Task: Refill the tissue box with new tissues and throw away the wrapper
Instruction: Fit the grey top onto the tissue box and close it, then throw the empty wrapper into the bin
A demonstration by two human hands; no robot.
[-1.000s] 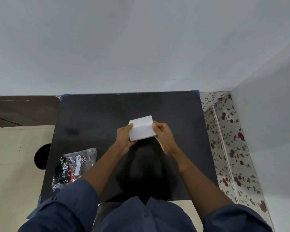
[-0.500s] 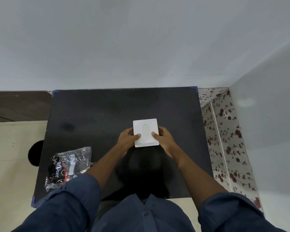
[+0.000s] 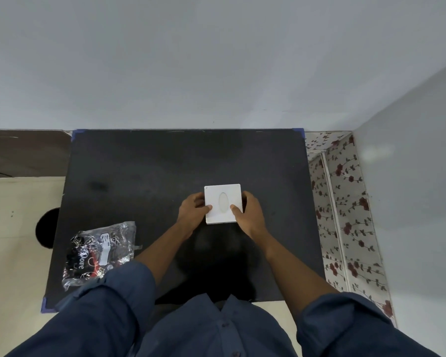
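— Where is the white tissue box (image 3: pixel 223 203)?

— Mid black table (image 3: pixel 144 176), oval slot up, left hand (image 3: pixel 193 212) and right hand (image 3: pixel 248 212) gripping its sides (thumbs on top).

— And the wrapper (image 3: pixel 99 251)?

— Well apart, crumpled at the table's near-left corner, beside the blue sleeve (image 3: pixel 106 305).

- A black worktop (image 3: pixel 144 176) with blue tape at its corners (image 3: pixel 298 130), set against a plain grey wall (image 3: pixel 191 60).
- A strip of white covering printed with dark red flowers (image 3: pixel 345 215), just right of the worktop.
- A cream floor (image 3: pixel 11 253) on the left, bearing a round black patch (image 3: pixel 45 228).
- A dark brown band (image 3: pixel 23 150) at the wall's foot.
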